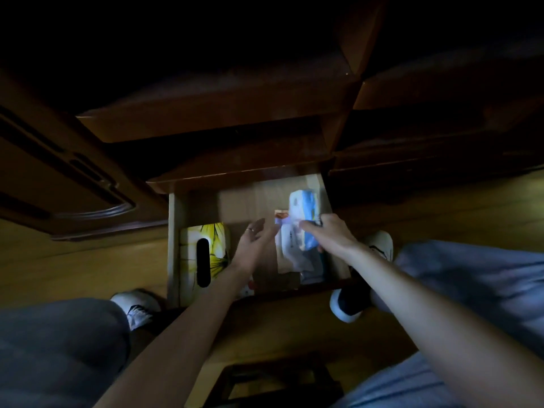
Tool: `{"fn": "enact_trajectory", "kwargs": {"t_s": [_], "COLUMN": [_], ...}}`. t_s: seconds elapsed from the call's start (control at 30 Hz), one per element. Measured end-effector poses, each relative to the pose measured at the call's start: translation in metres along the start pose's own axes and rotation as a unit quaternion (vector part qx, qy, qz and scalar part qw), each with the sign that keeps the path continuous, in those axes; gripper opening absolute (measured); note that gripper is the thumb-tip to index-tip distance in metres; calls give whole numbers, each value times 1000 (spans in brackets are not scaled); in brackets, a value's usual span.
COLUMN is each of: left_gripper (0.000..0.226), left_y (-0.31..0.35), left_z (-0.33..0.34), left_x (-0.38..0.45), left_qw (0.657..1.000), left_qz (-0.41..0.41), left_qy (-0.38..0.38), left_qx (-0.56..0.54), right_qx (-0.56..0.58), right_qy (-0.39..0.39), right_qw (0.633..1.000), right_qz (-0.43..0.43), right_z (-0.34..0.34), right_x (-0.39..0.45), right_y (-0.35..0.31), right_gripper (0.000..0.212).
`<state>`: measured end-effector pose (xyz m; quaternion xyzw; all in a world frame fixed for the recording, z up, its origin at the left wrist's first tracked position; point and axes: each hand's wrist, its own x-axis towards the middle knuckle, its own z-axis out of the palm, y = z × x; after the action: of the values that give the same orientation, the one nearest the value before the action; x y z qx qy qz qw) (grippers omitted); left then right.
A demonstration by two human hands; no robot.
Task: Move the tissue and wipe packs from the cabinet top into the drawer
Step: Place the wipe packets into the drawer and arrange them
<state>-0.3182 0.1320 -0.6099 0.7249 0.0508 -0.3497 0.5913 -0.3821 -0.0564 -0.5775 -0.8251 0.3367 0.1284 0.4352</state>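
Head view: right hand (pixel 326 234) clamped on blue-white pack (pixel 303 228) over drawer (pixel 173 231); left hand (pixel 253 245) spread, empty. Possible snag on right wall; dim light, blurred contents.

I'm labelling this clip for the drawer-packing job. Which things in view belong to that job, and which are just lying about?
Part of the job:
- open drawer
- blue and white pack, gripped by the right hand
- yellow tissue box, lying in the drawer
- left hand, open beside the pack

Just lying about:
- white shoes
- wooden floor
- dark stool
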Motion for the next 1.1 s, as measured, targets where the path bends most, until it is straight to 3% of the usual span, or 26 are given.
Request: {"fn": "enact_trajectory", "kwargs": {"t_s": [0.07,0.13,0.2,0.3,0.4,0.47,0.57,0.63,0.73,0.93,1.03,1.1], "left_gripper": [58,51,40,31,31,28,27,20,13,22,24,25], "left_y": [11,18,21,20,11,8,0,-8,-15,-18,-22,-26], "left_z": [-15,-28,-40,-62,-83,-92,-102,-107,-110,-106,-103,-102], "left_x": [-8,-14,-14,-12,-13,-17,-21,-21,-18,-9,-4,-2], "left_qw": [996,989,987,991,992,989,987,987,986,989,987,986], "left_qz": [-35,-46,-39,-36,-9,12,10,-2,-13,-26,-51,-62], "left_qy": [-60,-95,-37,80,118,145,163,159,158,144,134,130], "left_qx": [-59,-99,-150,-100,-31,-23,5,18,44,37,78,79], "right_qx": [29,34,86,154,48,-74,-83,-157,-356,-429,-441,-355], "right_qy": [-77,-184,-253,-146,-16,-29,-80,-46,-10,-109,-48,-22], "right_qw": [994,975,956,971,998,996,984,979,934,897,896,932], "right_qz": [-71,-121,-125,-106,-40,41,135,121,2,-10,-7,61], "right_z": [14,27,36,41,48,60,83,96,100,80,86,91], "right_x": [-6,-12,-15,-4,18,25,23,21,24,30,25,24], "right_y": [-10,-23,-35,-42,-28,-7,20,30,30,41,47,47], "right_gripper": [25,50,51,33,19,49,82,86,88,108,103,109]}}
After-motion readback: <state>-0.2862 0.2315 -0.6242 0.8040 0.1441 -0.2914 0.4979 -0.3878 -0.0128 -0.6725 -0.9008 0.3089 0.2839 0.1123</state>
